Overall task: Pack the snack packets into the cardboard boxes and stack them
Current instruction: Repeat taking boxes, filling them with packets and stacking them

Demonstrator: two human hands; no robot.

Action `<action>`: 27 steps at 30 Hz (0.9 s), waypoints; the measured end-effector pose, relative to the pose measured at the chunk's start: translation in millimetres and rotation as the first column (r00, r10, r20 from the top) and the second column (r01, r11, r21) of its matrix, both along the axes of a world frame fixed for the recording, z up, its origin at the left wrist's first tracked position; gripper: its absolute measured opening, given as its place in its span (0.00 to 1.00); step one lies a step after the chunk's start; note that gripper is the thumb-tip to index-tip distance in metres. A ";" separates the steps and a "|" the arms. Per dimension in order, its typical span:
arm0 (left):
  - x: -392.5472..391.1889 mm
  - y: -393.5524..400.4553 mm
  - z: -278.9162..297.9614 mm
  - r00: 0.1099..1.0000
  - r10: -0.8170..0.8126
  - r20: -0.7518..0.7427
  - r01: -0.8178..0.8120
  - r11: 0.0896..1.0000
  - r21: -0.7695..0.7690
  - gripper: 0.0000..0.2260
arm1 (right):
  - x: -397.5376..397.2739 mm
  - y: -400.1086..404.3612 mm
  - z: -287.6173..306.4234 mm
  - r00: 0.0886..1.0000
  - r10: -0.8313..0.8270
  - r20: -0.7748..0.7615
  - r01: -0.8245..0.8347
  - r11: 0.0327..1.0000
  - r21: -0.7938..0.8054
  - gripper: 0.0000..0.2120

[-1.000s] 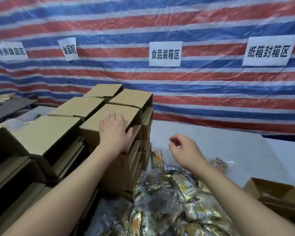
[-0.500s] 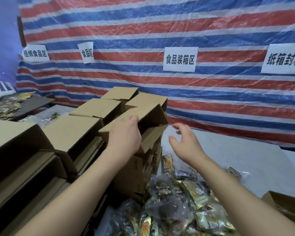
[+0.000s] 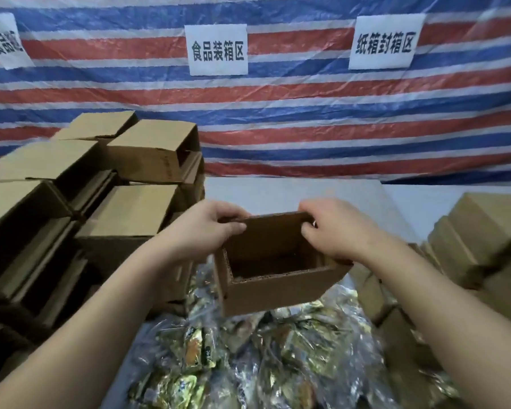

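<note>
Both hands, left (image 3: 207, 228) and right (image 3: 334, 231), grip open box (image 3: 278, 284) by far rim, above packets (image 3: 278, 364) at worktop (image 3: 278, 193) near edge.

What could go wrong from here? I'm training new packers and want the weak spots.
The open box is held in the air over the snack packets by its far rim only, left hand and right hand; it may tip. The empty boxes stacked close beside the left arm could get knocked.
</note>
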State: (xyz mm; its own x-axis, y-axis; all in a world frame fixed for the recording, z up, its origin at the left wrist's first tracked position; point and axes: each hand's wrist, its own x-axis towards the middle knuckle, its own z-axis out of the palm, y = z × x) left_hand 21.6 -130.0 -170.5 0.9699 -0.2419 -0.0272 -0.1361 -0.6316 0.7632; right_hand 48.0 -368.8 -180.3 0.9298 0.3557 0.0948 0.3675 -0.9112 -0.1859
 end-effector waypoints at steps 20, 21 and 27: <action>8.0 -53.4 -194.5 0.945 -0.092 -0.314 0.106 0.994 0.028 0.17 | -59.0 -44.3 -192.7 0.922 -0.236 -0.306 0.247 0.969 -0.002 0.08; 16.8 -56.8 -191.8 0.951 -0.057 -0.305 0.066 0.998 0.019 0.19 | -58.8 -45.1 -192.6 0.922 -0.230 -0.311 0.243 0.970 0.006 0.07; 94.9 -123.9 -208.4 0.960 -0.143 -0.239 0.218 0.920 0.324 0.14 | -61.0 -39.8 -193.8 0.941 -0.161 -0.298 0.190 0.979 0.071 0.06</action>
State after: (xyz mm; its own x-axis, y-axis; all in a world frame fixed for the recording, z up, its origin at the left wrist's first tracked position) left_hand 116.5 -254.0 -378.9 0.8740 -0.3515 -0.3356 -0.1356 -0.8395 0.5261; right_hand -13.0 -408.6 -374.2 0.9690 0.1871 -0.1615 0.1209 -0.9286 -0.3508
